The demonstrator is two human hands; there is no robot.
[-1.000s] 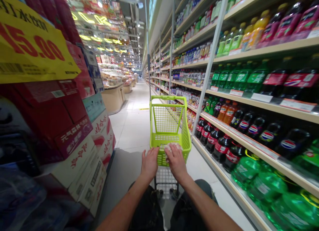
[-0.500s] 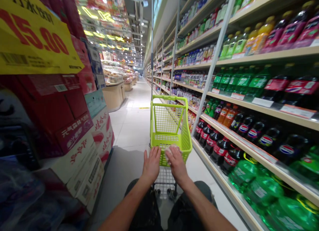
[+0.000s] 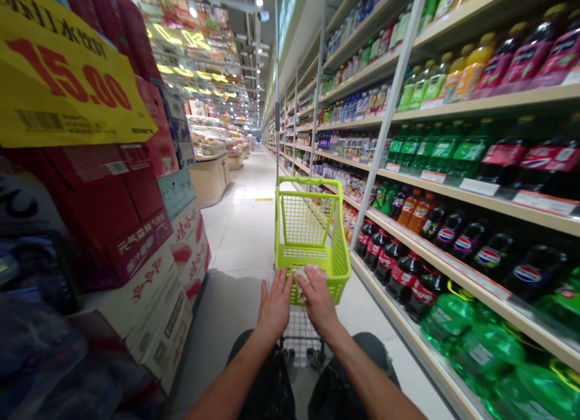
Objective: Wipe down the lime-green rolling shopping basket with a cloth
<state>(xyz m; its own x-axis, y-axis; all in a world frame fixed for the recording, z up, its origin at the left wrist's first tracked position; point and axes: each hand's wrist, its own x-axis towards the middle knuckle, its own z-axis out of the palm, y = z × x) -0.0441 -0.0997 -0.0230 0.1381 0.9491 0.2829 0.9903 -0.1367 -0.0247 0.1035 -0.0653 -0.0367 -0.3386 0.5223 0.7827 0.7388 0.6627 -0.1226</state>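
A small lime-green shopping cart (image 3: 312,226) stands in the aisle straight in front of me, its basket empty as far as I can see. My left hand (image 3: 273,306) rests against the cart's near rim with its fingers stretched out and apart, holding nothing. My right hand (image 3: 318,300) lies beside it on the same rim. Its fingers are curled over a white crumpled cloth (image 3: 304,274) pressed against the rim. Both forearms reach forward over my dark trousers (image 3: 267,384).
Shelves of soft-drink bottles (image 3: 453,239) run along the right, close to the cart. On the left, stacked red and white cartons (image 3: 136,251) carry a yellow price sign (image 3: 63,93). The tiled aisle floor (image 3: 240,226) runs ahead towards a wooden counter (image 3: 209,177).
My left hand's fingers, curled on the rim a second ago, now lie stretched out. The cart and both hands have shifted slightly to the right in view.
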